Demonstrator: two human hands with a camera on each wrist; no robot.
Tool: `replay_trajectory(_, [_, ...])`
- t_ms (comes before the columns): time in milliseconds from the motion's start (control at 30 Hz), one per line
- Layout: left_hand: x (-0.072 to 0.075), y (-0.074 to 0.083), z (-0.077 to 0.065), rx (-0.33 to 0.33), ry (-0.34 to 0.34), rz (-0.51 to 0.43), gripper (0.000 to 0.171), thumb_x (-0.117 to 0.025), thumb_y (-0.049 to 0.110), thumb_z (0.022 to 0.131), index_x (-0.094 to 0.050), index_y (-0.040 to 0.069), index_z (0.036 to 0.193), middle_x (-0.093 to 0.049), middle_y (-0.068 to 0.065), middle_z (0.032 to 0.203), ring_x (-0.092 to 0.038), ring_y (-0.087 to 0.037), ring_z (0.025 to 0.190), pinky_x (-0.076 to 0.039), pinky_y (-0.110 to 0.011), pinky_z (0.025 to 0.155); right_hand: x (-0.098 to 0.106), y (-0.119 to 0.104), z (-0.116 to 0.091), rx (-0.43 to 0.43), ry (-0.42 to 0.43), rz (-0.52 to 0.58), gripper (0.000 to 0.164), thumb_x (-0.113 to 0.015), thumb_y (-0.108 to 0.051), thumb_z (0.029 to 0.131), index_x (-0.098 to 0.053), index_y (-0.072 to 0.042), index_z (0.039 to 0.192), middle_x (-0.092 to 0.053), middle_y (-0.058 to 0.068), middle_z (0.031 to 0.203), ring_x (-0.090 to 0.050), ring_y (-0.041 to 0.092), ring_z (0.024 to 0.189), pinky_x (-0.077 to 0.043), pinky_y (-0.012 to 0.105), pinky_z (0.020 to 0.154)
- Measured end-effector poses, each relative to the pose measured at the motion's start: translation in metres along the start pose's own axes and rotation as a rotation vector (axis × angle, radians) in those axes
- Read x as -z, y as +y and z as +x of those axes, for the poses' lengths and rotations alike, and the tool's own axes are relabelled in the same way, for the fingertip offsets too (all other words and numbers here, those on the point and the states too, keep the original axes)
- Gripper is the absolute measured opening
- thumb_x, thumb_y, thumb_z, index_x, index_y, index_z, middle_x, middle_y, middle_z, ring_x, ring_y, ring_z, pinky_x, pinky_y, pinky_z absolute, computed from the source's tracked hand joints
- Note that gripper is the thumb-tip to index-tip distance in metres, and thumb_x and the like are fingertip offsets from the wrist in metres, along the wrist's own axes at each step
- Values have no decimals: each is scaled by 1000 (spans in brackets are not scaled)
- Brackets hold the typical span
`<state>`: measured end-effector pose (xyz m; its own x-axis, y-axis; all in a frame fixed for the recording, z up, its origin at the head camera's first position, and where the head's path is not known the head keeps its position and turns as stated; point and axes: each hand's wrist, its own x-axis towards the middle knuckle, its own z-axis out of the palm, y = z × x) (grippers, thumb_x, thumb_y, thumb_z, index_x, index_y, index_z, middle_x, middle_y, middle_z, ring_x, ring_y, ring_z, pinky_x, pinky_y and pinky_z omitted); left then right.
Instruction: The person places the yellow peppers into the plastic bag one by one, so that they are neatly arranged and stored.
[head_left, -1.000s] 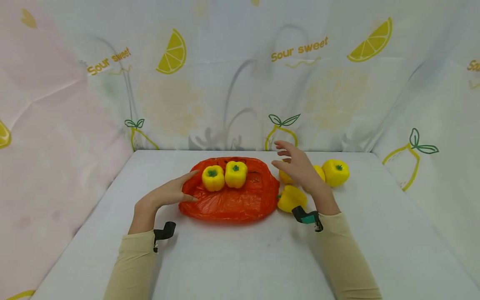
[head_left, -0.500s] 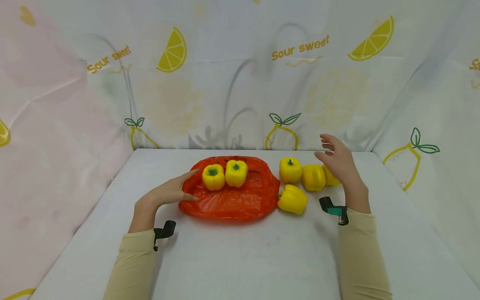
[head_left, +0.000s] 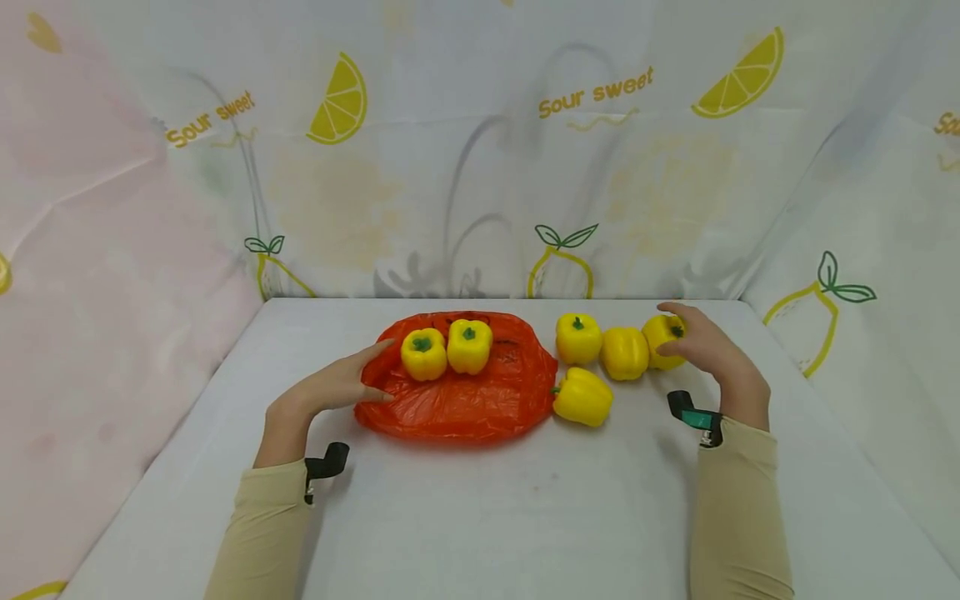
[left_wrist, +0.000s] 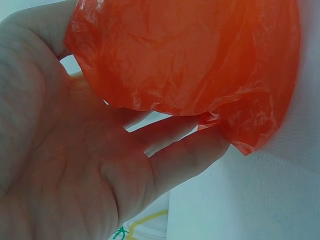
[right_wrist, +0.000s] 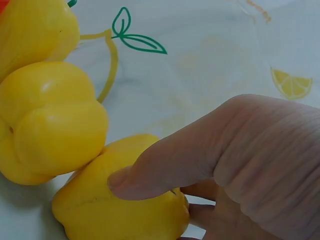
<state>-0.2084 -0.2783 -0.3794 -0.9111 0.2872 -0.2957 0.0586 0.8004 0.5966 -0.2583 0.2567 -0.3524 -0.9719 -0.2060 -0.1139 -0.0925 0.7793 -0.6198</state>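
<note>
In the head view, two yellow bell peppers (head_left: 423,355) sit on a red plastic bag (head_left: 457,408) that lies flat on the table. At the bag's left edge my left hand (head_left: 333,385) touches the film with thumb and fingers spread; in the left wrist view the film (left_wrist: 190,55) covers its fingertips. My right hand (head_left: 708,342) holds the rightmost yellow bell pepper (head_left: 660,340) where it stands, at the end of a row. The right wrist view shows my thumb (right_wrist: 165,167) across that pepper (right_wrist: 120,210), with the fingers partly hidden behind it.
Left of the held pepper stand two more yellow bell peppers (head_left: 624,353) in the row. Another pepper (head_left: 583,397) lies on its side by the bag's right edge. A white table (head_left: 480,517) meets a printed cloth backdrop (head_left: 450,167) behind and at the sides.
My right hand has moved right, from above the peppers nearer the bag, and come down onto the rightmost pepper. The left hand and the bag have stayed in place.
</note>
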Motion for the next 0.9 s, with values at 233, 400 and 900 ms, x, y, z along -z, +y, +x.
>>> replay_trajectory(233, [0, -1, 2, 14, -8, 1, 89, -68, 37, 90, -16, 22, 161, -20, -17, 165, -23, -43, 149, -25, -68, 116, -1, 13, -1, -3, -11, 35, 80, -64, -8, 84, -26, 0, 154, -23, 31, 158, -24, 49, 141, -24, 69, 114])
replay_trajectory(400, [0, -1, 3, 12, -11, 8, 90, -69, 37, 90, -15, 22, 161, -20, -16, 166, -23, -43, 149, -26, -69, 116, -4, 21, 1, -17, 20, 23, 79, -66, -9, 83, -29, 0, 152, -27, 31, 156, -30, 48, 135, -29, 68, 111])
replay_trajectory(900, [0, -3, 3, 8, -5, 8, 89, -68, 38, 91, -16, 22, 161, -21, -15, 166, -23, -42, 149, -24, -67, 117, 8, 9, -10, 2, 231, -18, 76, -70, -15, 84, -34, 3, 148, -36, 33, 142, -38, 44, 113, -41, 53, 87])
